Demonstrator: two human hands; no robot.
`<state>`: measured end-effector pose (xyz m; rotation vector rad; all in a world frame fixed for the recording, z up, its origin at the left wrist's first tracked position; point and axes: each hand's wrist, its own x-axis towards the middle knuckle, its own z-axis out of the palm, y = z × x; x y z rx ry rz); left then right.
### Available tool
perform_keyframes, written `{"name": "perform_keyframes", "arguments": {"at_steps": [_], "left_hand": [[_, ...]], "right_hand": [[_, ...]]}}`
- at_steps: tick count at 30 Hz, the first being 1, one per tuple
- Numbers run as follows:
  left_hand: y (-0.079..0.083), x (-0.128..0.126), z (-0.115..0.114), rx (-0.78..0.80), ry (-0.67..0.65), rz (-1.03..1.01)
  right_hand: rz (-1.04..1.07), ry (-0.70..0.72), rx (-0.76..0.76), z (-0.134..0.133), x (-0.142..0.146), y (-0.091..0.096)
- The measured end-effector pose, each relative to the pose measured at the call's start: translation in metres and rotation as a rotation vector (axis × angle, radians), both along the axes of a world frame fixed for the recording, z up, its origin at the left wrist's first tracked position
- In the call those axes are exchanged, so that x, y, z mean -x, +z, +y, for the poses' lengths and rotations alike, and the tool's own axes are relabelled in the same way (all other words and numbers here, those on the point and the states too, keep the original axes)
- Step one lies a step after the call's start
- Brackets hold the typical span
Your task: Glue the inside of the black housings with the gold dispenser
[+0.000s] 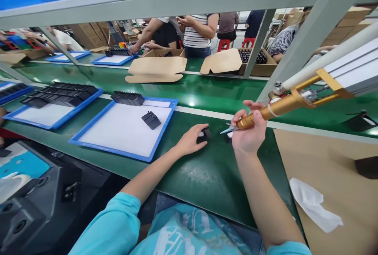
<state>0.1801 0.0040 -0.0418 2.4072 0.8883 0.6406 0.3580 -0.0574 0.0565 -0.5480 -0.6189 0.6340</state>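
My left hand [193,139] rests on the green table [206,176], its fingers closed on a small black part [206,132]. My right hand [249,131] is wrapped round the front of a gold dispensing tool [283,105] that hangs from the right. The tool's thin metal tip [228,130] points left at the small black part, a short gap away. Another black part [151,120] lies alone on the white sheet of the nearest blue tray [118,150].
A second blue tray [59,119] at the left holds several black parts. Brown cardboard [325,160] with a white cloth [313,204] lies at the right. Open cartons [159,68] and several people stand across the green conveyor. A grey frame post [298,46] slants overhead.
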Motion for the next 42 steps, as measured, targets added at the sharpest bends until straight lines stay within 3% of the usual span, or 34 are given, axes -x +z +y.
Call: {"name": "perform_keyframes", "arguments": {"at_steps": [5,11,14,18,22,25,31,34,40,42], "left_hand": [[0.012,-0.014,0.001,-0.105,-0.079,0.065],[0.018,-0.004,0.023,-0.100,-0.263,0.142],[0.010,-0.008,0.026,-0.141,-0.178,0.122],[0.001,-0.022,0.020,-0.122,0.052,0.001],[-0.004,-0.032,0.016,0.050,0.207,-0.149],[-0.006,-0.034,0.017,0.172,0.240,-0.241],[-0.011,-0.030,0.022,0.435,0.078,-0.272],[-0.008,-0.022,0.026,0.487,0.025,-0.233],[0.008,0.024,0.042,0.404,-0.274,0.033],[0.007,0.035,0.043,0.362,-0.244,0.094]], "right_hand": [[-0.018,-0.016,-0.010,0.000,0.000,0.000],[-0.022,-0.012,-0.009,0.002,0.001,-0.002],[-0.017,-0.015,-0.002,0.002,0.000,-0.001],[-0.011,0.004,-0.005,0.001,0.000,-0.001],[-0.016,0.001,-0.002,0.001,0.001,-0.002],[-0.021,0.000,0.001,0.000,0.001,-0.002],[-0.021,0.002,-0.002,0.000,0.002,-0.001],[-0.027,-0.002,0.001,0.000,0.002,-0.001],[-0.028,-0.001,0.013,0.000,0.002,-0.001],[-0.025,0.004,0.007,-0.001,0.004,-0.001]]}}
